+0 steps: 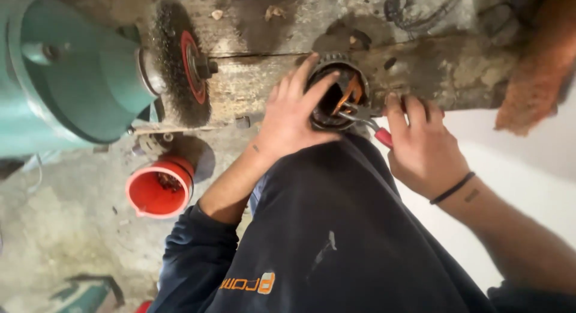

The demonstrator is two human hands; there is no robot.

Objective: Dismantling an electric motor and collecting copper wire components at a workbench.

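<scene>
Motor stator being steadied at the workbench edge while pliers are going into its windings.

The left hand (293, 112) is wrapping its fingers over the rim of the round stator (337, 90), bracing it against the front edge of the worn wooden workbench (258, 79) and on the lap so it is not rolling. The right hand (423, 148) is closing around the red-handled pliers (367, 122), whose jaws are reaching into the bore where the copper windings (353, 92) are showing; whether the jaws are actually gripping a wire is hard to say from here. At the bench's left end a green bench grinder (66, 73) is carrying a wire wheel brush (183, 64), and a red plastic cup (159, 190) is sitting on the concrete floor below, within reach.
</scene>
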